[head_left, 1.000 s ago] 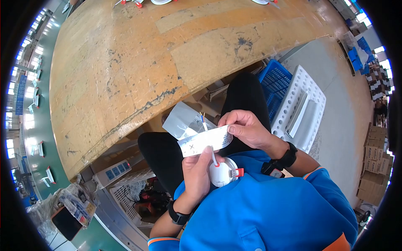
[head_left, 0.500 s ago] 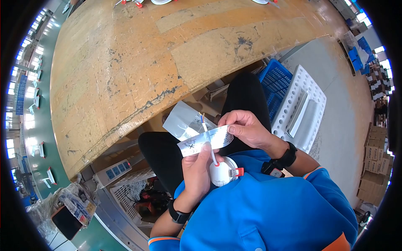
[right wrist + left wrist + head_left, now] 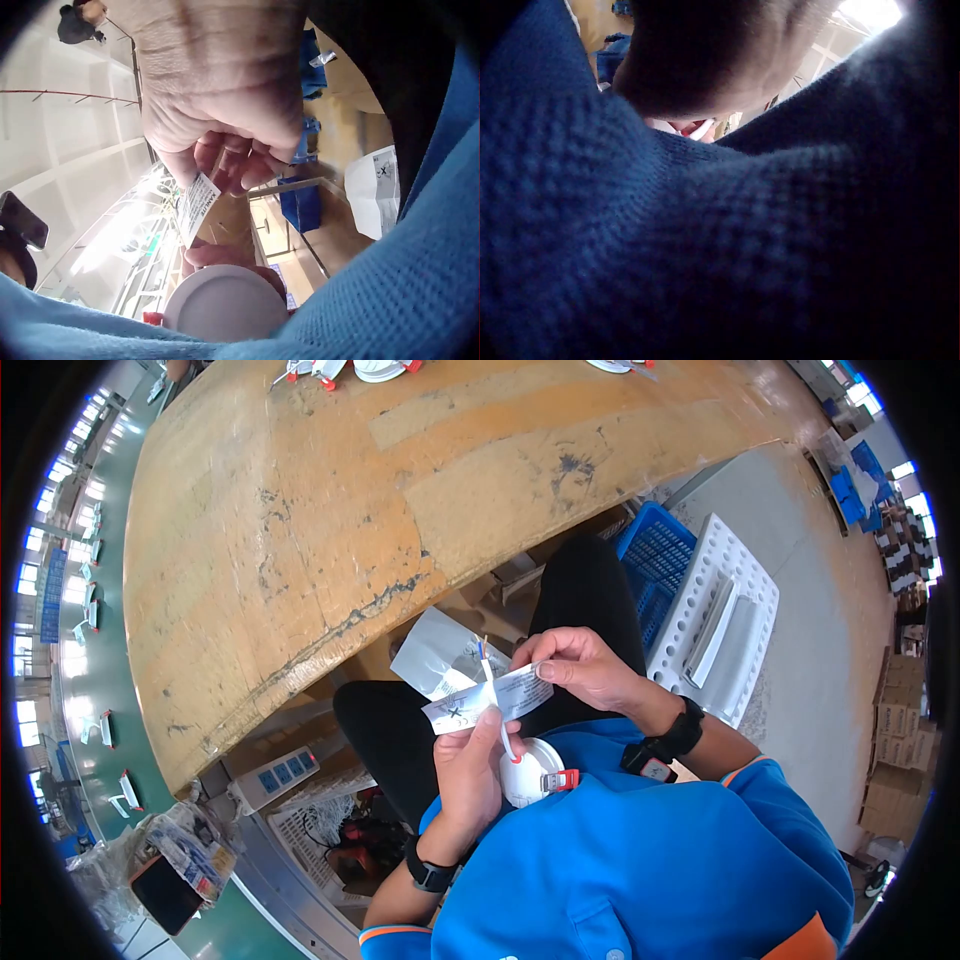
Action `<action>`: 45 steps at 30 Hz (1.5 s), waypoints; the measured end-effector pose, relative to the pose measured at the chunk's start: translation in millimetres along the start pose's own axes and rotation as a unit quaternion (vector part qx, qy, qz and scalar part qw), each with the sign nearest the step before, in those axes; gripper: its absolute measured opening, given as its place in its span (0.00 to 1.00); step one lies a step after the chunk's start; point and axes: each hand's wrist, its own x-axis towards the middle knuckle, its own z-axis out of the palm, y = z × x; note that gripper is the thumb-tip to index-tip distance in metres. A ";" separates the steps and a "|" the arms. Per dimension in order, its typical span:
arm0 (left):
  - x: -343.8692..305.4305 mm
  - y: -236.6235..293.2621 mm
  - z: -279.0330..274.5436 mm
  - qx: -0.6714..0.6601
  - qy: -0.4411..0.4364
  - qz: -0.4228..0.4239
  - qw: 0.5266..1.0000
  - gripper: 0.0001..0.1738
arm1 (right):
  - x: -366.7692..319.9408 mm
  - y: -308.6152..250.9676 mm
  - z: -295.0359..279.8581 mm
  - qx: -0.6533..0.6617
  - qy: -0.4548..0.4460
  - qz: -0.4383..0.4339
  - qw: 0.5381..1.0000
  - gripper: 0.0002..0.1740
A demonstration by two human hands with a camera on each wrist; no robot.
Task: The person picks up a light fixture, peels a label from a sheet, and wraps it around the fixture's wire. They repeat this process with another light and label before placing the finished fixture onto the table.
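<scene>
In the head view my left hand [image 3: 467, 778] holds a printed label strip [image 3: 455, 713], its thumb pressed on the strip by a white cable [image 3: 488, 666]. The cable passes across the strip, bare wire ends up. It comes from a round white downlight [image 3: 522, 784] with a red-tipped spring clip [image 3: 562, 780], which sits against the blue shirt beside this hand. Thumb and fingers of my right hand [image 3: 590, 672] pinch the strip's right end. In the right wrist view the strip [image 3: 198, 208] hangs from those fingers above the downlight's pale disc [image 3: 225, 307]. Cloth blocks most of the left wrist view.
A clear plastic bag [image 3: 432, 652] lies by the knees, behind the strip. The worn table [image 3: 300, 550] spans the front, with more downlights [image 3: 380, 368] at its far edge. At right stand a blue basket [image 3: 655, 555] and a white perforated board [image 3: 715, 550]. A power strip [image 3: 280, 772] is at left.
The label strip has tilted, so its glare has faded and the print shows more. My right hand has shifted slightly left with its end. Both hands keep their hold.
</scene>
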 end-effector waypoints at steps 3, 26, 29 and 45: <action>-1.0 -0.9 -0.9 -0.008 -0.020 0.008 1.000 0.09 | 2.2 3.0 -3.3 -0.009 -0.013 0.012 1.000 0.05; -1.1 -4.1 0.8 0.042 -0.003 0.039 0.998 0.08 | 6.2 -55.5 13.9 -0.571 0.102 -0.129 0.804 0.17; 0.5 -5.7 1.9 0.044 0.004 0.036 0.998 0.07 | 3.7 -59.7 34.7 -0.538 0.025 -0.165 0.826 0.10; 4.9 -4.5 0.9 0.076 0.020 0.028 0.996 0.07 | 2.0 -47.5 52.8 -0.612 0.043 -0.173 0.771 0.03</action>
